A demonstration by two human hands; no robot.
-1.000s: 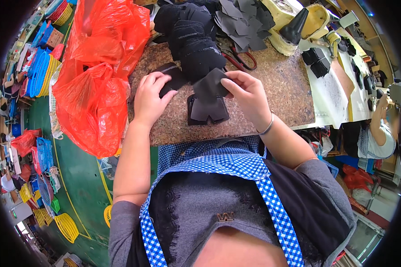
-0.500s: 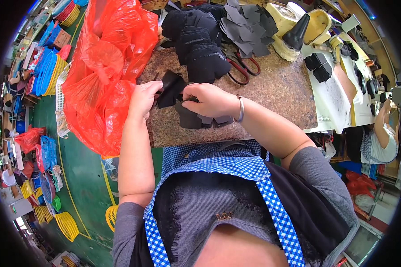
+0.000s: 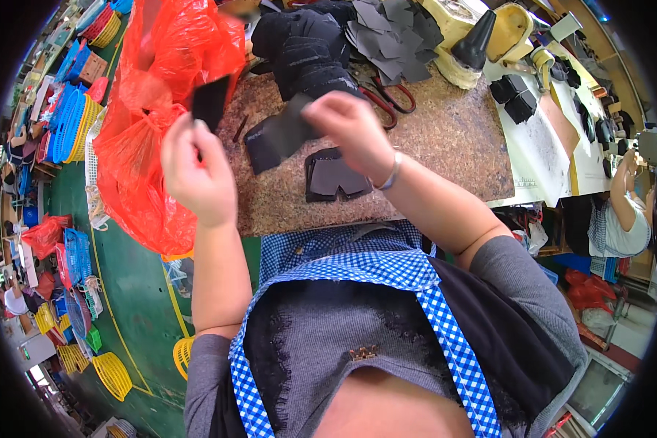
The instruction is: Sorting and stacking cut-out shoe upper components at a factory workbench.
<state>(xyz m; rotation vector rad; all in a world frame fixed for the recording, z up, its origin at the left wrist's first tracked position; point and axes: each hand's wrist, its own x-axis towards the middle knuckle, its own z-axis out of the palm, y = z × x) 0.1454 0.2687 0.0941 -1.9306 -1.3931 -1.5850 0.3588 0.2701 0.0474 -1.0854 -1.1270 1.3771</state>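
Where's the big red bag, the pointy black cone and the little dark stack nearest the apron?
Red bag point(image 3: 137, 157), head view: on its crumpled side.
Black cone point(image 3: 474, 41), head view: on its sloping side.
Dark stack point(image 3: 336, 175), head view: on its top piece.

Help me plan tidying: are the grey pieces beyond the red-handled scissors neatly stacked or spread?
Spread out: the grey pieces overlap loosely, corners pointing different ways.

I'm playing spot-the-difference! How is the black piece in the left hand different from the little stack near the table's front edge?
The black piece is held up by the left hand; the little stack lies on the table.
The black piece looks plain black; the little stack has a grey top with black edges around it, and a notch in front.
Both are dark.
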